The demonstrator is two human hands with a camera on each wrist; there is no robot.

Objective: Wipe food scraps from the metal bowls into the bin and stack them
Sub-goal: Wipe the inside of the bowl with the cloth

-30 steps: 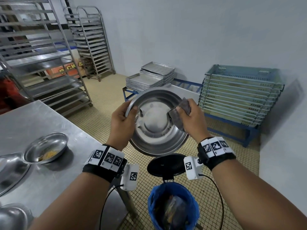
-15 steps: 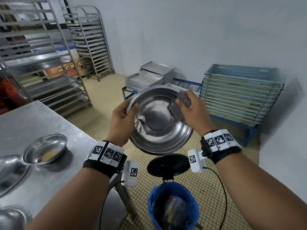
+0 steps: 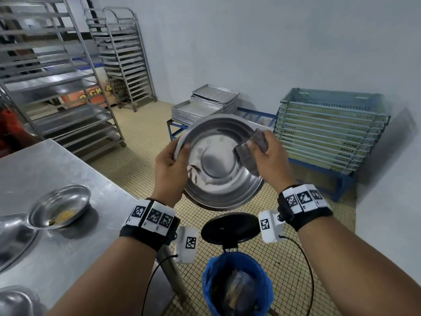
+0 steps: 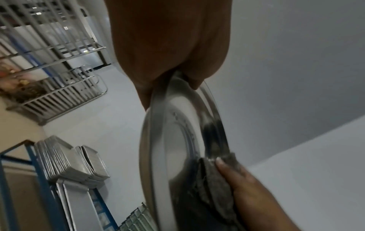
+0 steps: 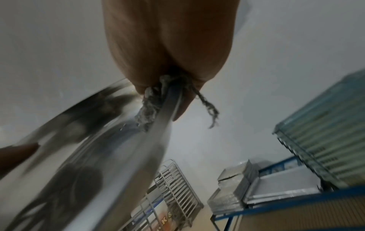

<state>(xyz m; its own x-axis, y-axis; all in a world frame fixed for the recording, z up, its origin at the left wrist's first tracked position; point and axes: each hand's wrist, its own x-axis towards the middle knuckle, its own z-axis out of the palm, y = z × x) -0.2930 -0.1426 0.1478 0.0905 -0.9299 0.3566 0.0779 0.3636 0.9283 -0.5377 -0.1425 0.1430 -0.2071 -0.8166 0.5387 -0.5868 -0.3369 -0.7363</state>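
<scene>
I hold a large metal bowl [image 3: 218, 165] tilted toward me above the blue-lined bin [image 3: 237, 283]. My left hand [image 3: 170, 165] grips its left rim, thumb inside. My right hand [image 3: 266, 156] pinches a grey cloth [image 3: 249, 151] over the right rim, thumb on the inner side. In the left wrist view the bowl [image 4: 173, 148] stands edge-on with the cloth [image 4: 213, 184] at its far rim. The right wrist view shows the cloth [image 5: 150, 106] folded over the rim of the bowl [image 5: 110, 156]. On the steel table [image 3: 68, 247] sits a small bowl [image 3: 60, 207] holding yellow scraps.
The bin's black lid [image 3: 230, 226] stands open below the bowl. Two more metal bowls [image 3: 11, 238] lie at the table's left edge. Tray racks [image 3: 57, 87] stand behind, stacked trays [image 3: 205, 106] and blue crates [image 3: 328, 131] sit on low frames by the wall.
The bowl has risen slightly and tipped more toward me. My right hand with the cloth has slid up along the right rim. The left hand keeps its grip.
</scene>
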